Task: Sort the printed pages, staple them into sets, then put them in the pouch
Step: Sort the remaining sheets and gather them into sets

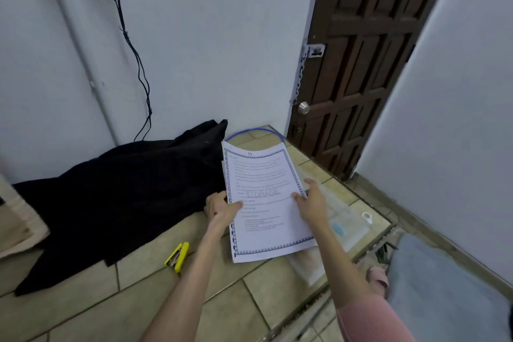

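A stack of printed pages (263,175) with a blue patterned border and the faint word STORAGE is held above the tiled floor. My left hand (219,207) grips its left edge, thumb on top. My right hand (312,201) holds its right edge with fingers spread over the sheet. A clear plastic pouch (347,223) with a blue tab lies flat on the floor under and to the right of the pages. A yellow stapler (177,257) lies on the tiles at the lower left of the pages, untouched.
A black cloth (119,189) is heaped against the wall on the left. A dark wooden door (361,64) stands behind. A blue hoop (254,132) curves past the pages' top. A small white ring (367,216) lies right of the pouch.
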A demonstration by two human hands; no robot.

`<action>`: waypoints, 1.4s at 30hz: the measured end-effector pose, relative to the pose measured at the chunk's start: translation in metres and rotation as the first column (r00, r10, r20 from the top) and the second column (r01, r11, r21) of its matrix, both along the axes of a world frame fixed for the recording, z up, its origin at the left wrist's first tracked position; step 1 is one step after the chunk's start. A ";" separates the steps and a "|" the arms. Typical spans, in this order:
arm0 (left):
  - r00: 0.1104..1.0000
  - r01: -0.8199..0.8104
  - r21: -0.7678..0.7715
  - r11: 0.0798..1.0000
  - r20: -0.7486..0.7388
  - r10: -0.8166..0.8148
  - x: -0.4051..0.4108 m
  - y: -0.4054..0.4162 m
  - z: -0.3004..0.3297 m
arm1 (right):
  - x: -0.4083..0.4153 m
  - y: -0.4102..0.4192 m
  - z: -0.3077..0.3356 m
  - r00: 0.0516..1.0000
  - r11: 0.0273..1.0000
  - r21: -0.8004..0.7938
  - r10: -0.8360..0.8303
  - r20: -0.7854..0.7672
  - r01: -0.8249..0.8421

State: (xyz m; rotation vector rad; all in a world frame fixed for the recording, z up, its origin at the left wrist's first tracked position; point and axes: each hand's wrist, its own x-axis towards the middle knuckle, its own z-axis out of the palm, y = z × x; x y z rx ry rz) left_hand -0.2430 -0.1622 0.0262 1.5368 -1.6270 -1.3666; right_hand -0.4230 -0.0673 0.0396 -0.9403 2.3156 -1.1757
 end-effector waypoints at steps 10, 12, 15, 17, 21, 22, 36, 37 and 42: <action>0.979 -0.117 0.172 0.978 -0.148 0.143 -0.018 -0.007 -0.013 | -0.023 -0.022 -0.021 0.976 0.920 0.338 0.217 -0.024 -0.196; 0.970 -0.080 0.251 0.965 -0.203 0.134 -0.014 -0.010 -0.015 | -0.026 -0.024 -0.021 0.972 0.907 0.356 0.237 0.005 -0.223; 0.936 0.015 0.358 0.933 -0.334 0.113 -0.008 -0.004 -0.009 | -0.029 -0.029 -0.021 0.967 0.903 0.352 0.252 0.031 -0.246; 0.906 0.059 0.374 0.926 -0.409 0.107 -0.005 0.002 -0.006 | -0.026 -0.033 -0.022 0.967 0.910 0.331 0.254 0.034 -0.251; 0.909 0.080 0.324 0.942 -0.413 0.065 0.016 0.004 -0.006 | -0.018 -0.038 -0.022 0.972 0.944 0.233 0.227 0.056 -0.233; 0.907 0.093 0.322 0.942 -0.418 0.053 0.024 0.007 -0.005 | -0.016 -0.038 -0.021 0.969 0.945 0.215 0.236 0.066 -0.245; 0.988 -0.045 0.242 0.969 -0.129 0.078 0.154 0.046 0.014 | 0.118 -0.021 -0.021 0.948 0.965 -0.155 0.242 0.206 -0.212; 0.990 -0.039 0.244 0.969 -0.124 0.071 0.156 0.051 0.013 | 0.120 -0.016 -0.022 0.949 0.965 -0.175 0.232 0.214 -0.196; 0.982 -0.175 0.008 0.985 -0.072 0.175 0.168 0.074 0.009 | 0.145 0.006 -0.012 0.814 0.905 -0.273 0.415 0.407 -0.325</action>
